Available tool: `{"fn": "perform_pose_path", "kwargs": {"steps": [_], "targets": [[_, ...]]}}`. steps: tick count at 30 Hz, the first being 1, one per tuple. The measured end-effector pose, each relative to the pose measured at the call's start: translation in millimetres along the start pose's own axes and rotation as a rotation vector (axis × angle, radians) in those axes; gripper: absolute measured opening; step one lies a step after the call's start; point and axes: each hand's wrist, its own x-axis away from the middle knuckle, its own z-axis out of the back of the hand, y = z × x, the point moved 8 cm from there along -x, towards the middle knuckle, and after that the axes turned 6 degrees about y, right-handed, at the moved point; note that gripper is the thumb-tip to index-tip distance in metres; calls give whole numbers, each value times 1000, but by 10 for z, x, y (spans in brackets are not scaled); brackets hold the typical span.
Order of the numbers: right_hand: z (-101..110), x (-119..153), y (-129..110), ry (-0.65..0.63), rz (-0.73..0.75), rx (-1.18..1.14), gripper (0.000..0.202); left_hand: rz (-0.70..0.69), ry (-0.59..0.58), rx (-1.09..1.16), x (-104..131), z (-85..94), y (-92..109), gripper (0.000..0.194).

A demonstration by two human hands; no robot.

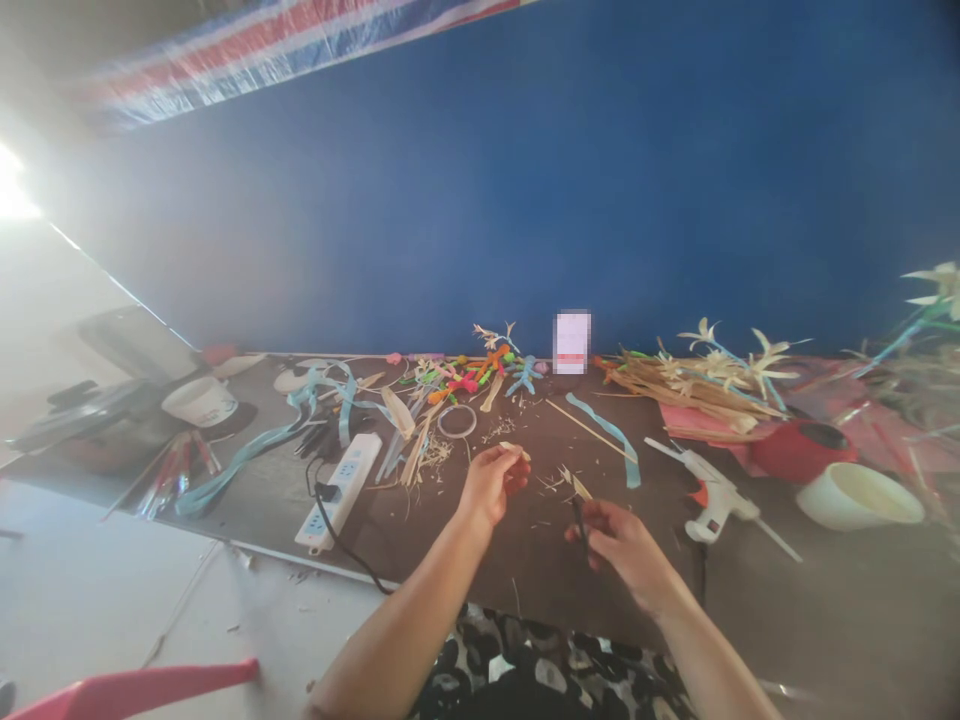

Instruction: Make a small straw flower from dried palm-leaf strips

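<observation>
My left hand (493, 482) is closed, fingertips pinching a small pale piece of husk (516, 451) above the dark table (480, 560). To its right, my right hand (619, 540) is wrapped round a slim black tool (578, 520) that looks like a pair of scissors; its blades are hard to make out. Pale husk scraps (559, 482) lie just beyond that tool. Between the hands there is a gap, and they do not touch. A light blue ribbon (611, 435) and a thin stick lie past my right hand.
A white glue gun (712, 495) lies right of my hands, near a cream bowl (862, 497) and husk flowers (739, 365). Left are a power strip (341, 492) with a black cord, a ring of wire (457, 421) and a white cup (201, 401). A blue wall rises behind.
</observation>
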Motion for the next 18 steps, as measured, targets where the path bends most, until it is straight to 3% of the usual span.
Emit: {"fn": "perform_pose_path", "kwargs": {"steps": [5,12,18], "targets": [[-13,98,-45,33,39,-119,21,111,-14,125,-21,-88,-89,19],[-3,90,-114,80,229,156,22,99,-16,81,5,-123,-62,16],[43,113,-164,155,265,242,25,101,-1,68,15,-122,-63,15]]}}
